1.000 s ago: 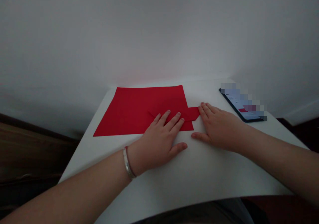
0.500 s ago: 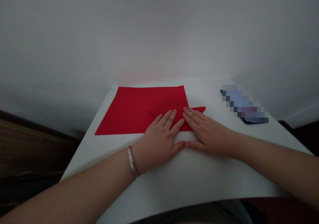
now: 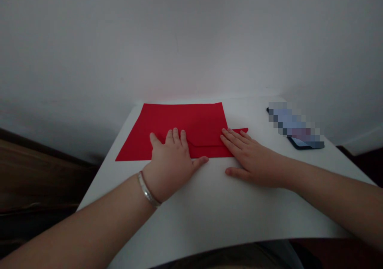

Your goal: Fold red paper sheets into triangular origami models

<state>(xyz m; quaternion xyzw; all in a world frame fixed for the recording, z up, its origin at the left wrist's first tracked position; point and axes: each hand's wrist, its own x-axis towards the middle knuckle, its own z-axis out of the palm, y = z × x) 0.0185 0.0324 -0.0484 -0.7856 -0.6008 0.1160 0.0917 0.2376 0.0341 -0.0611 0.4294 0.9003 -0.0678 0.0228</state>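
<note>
A red sheet of paper (image 3: 185, 119) lies flat on the white table (image 3: 227, 205), with a smaller folded red piece (image 3: 209, 149) along its near edge and a tip poking out at the right. My left hand (image 3: 170, 163), with a silver bracelet on the wrist, presses flat on the folded piece, fingers apart. My right hand (image 3: 253, 157) lies flat on the right end of the fold, fingertips on the red paper. Neither hand grips anything.
A phone (image 3: 299, 127) with a lit, blurred screen rests at the table's far right. A pale wall stands just behind the table. Dark wooden floor shows off the left edge and right corner.
My left hand has slid left along the fold, away from my right hand. The right hand has stayed on the right end of the folded paper.
</note>
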